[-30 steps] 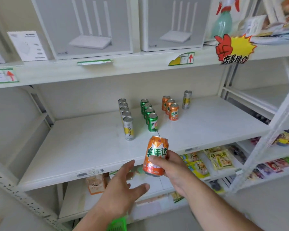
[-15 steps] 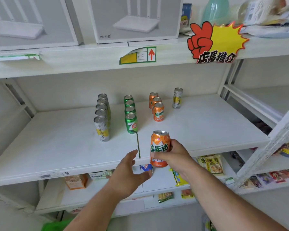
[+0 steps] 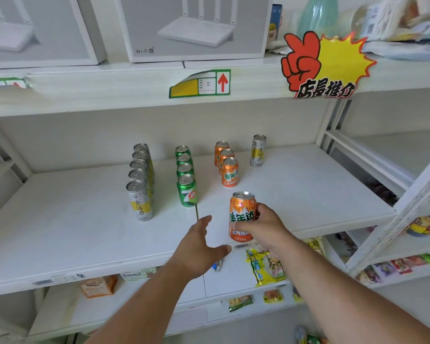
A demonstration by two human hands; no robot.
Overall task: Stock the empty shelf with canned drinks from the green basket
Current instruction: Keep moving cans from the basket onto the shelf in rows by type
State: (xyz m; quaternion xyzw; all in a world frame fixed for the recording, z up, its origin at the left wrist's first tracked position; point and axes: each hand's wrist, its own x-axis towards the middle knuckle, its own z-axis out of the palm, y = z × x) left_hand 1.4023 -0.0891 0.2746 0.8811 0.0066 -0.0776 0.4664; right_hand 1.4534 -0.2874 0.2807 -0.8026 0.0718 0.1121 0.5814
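Your right hand [image 3: 263,225] is wrapped round an orange can [image 3: 241,216], fingers closed on its right side, holding it upright over the front edge of the shelf [image 3: 308,194]. Whether its base already touches the board you cannot tell from here. Your left hand [image 3: 199,247] is spread open and holds nothing, hovering just beside the can at that same front edge.

The step in hand looks like placing this can at the front of the orange row [image 3: 226,165], three cans running back toward the rear wall. The next move calls for carrying it deeper, in line with that row, and setting it down flat just in front of the nearest one without knocking it (smooth round cans on a slick painted board will likely slide or tip at a nudge).

To the left stands a green row [image 3: 185,175] of four, then a row of tall slim silver cans [image 3: 140,180] with yellow labels; one more slim can [image 3: 258,150] stands alone near the back, right of the orange row. All are glossy metal cylinders with pull-tab tops. The basket is out of view.
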